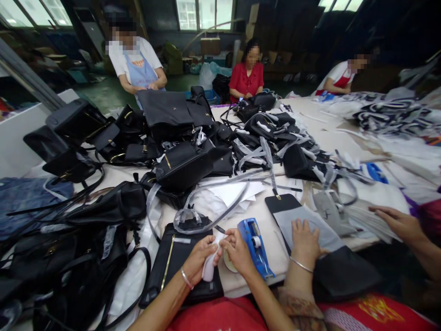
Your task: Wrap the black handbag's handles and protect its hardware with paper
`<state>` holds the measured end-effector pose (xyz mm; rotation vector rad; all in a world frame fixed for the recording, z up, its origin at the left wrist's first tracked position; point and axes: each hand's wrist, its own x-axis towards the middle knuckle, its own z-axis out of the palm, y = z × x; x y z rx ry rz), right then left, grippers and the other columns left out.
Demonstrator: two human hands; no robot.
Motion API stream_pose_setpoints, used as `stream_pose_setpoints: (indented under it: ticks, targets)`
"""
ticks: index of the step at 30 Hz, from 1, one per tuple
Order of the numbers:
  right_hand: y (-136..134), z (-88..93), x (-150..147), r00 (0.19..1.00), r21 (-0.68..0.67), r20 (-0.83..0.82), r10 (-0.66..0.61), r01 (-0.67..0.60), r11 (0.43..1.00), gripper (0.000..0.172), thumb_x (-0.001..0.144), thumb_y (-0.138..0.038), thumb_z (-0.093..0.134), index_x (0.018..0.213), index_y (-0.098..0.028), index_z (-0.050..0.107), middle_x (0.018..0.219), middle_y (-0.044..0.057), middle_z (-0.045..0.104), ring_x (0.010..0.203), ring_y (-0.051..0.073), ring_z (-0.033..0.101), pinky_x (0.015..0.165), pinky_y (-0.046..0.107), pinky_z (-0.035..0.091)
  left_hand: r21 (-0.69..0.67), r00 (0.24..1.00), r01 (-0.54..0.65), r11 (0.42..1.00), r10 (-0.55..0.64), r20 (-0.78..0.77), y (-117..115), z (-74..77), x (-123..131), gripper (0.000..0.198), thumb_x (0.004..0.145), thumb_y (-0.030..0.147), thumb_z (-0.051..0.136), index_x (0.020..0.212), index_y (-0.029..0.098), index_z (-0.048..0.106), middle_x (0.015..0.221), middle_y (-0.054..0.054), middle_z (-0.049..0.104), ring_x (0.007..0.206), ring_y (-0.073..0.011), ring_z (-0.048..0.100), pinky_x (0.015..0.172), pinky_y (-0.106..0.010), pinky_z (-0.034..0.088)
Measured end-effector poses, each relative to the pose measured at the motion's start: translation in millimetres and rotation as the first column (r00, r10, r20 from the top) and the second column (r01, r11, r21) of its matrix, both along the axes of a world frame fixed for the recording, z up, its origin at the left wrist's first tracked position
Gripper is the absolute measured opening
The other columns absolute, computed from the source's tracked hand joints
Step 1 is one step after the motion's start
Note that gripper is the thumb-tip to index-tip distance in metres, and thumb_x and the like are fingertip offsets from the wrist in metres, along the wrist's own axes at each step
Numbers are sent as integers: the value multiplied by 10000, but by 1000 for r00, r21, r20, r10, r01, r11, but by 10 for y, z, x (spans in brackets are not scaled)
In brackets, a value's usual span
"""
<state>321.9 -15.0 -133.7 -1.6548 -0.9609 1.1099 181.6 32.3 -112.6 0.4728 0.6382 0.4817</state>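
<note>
1. Head view: my left hand [199, 261] and my right hand [238, 252] both have their fingers pinched on a white piece [208, 270].
2. It is up over a black bag [179, 253] that lies on the bench [257, 209], near the blue tape holder [257, 248].
3. I think it is very light, thin and floppy, and it might crease or rip with a hard pull.
4. I'd say its top edges are best to hold, with a soft pinch, leaving the low end loose.
</note>
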Motion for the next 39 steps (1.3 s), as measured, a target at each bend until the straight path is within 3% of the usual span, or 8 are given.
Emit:
stream_pose_setpoints:
  ticks: [4, 6, 10, 16, 20, 24, 32, 39]
  targets:
    - [35, -269, -85, 961, -15, -278, 2, -6, 1000, 339, 821, -541, 475, 896, -212, 447, 633, -47, 525, 416, 82, 432, 392, 201, 349, -189, 994, 18, 982, 3, 112, 50, -41, -19, 303, 746, 253, 698, 969, 130, 534, 715, -2, 522, 524, -28, 460, 478, -142, 356]
    - [24, -307, -19, 970, -37, -240, 34, -44, 998, 348, 789, -533, 530, 890, -204, 479, 667, -31, 545, 464, 96, 472, 427, 215, 387, -194, 994, -5, 981, 25, 104, 63, -56, -38, 312, 749, 247, 695, 985, 137, 523, 721, 1, 517, 533, -30, 464, 483, -141, 355]
    - [-6, -152, 168, 1000, -50, -25, -3, 1, 999, 345, 774, -459, 590, 1000, -206, 527, 756, 5, 597, 627, 151, 576, 518, 243, 443, -16, 1000, -26, 1000, 26, -4, 48, -80, 16, 301, 772, 288, 669, 972, 172, 477, 742, -11, 573, 529, -53, 500, 482, -161, 374]
    - [108, 49, 149, 987, -42, -77, 143, -147, 988, 306, 821, -454, 529, 967, -187, 558, 662, -36, 574, 512, 106, 518, 481, 210, 402, 336, 953, 68, 940, 38, -302, -43, -135, 192, 445, 706, 382, 714, 994, 197, 430, 661, 29, 600, 457, -94, 534, 446, -193, 407]
    - [115, -29, 115, 993, -40, -99, 63, -67, 997, 312, 818, -451, 525, 956, -176, 574, 640, -39, 556, 515, 101, 484, 474, 202, 373, 141, 959, 47, 989, -5, -282, -136, -81, 35, 646, 769, 503, 614, 1253, 203, 309, 781, -42, 658, 557, -161, 628, 528, -276, 491]
    - [83, -126, -27, 995, -28, -52, -83, 82, 996, 343, 766, -468, 593, 925, -165, 612, 698, -11, 589, 595, 121, 508, 538, 221, 401, -1, 970, 140, 990, -138, -201, -196, -55, -198, 477, 818, 536, 531, 1046, 118, 498, 770, -97, 658, 611, -160, 637, 601, -286, 506]
    - [-372, -23, -376, 874, -102, -430, -224, 200, 975, 526, 791, -468, 600, 1234, -209, 481, 1131, 101, 603, 966, 204, 601, 766, 313, 494, 68, 967, 94, 993, -75, -243, -211, -129, -256, 415, 745, 516, 631, 866, 126, 552, 682, -34, 611, 523, -107, 549, 530, -244, 472]
    - [-499, 27, -660, 877, -32, -424, -226, 235, 971, 472, 780, -345, 587, 1209, -193, 465, 1009, 71, 642, 791, 167, 609, 635, 265, 487, 80, 987, 50, 995, -37, -154, -283, -29, -251, 433, 766, 492, 621, 996, 126, 610, 781, -50, 639, 619, -122, 560, 580, -236, 448]
